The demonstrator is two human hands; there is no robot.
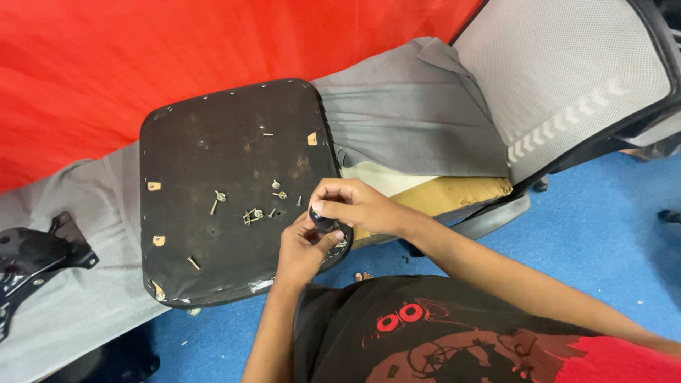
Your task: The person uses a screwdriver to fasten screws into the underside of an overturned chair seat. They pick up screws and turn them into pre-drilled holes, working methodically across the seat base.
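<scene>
An improvised furniture-repair spot on a floor.

A dismantled office chair was spread over blue carpet (596, 234): an upturned seat base (234, 191) strewn with loose screws (252, 213), a mesh backrest (567, 78), stripped grey upholstery fabric (418, 113), exposed foam and plywood (454, 195), and a black metal bracket (28, 259). Red cloth (177, 50) was seen behind.

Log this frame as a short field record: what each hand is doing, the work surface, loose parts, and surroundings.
left hand: under a small black knob, fingers touching it
right hand: grips the knob from above
surface: black seat board, underside up, lying on grey fabric
loose parts: screws scattered on the board
left edge: black metal bracket
upper right: mesh chair back
floor: blue carpet
backdrop: red cloth
</scene>
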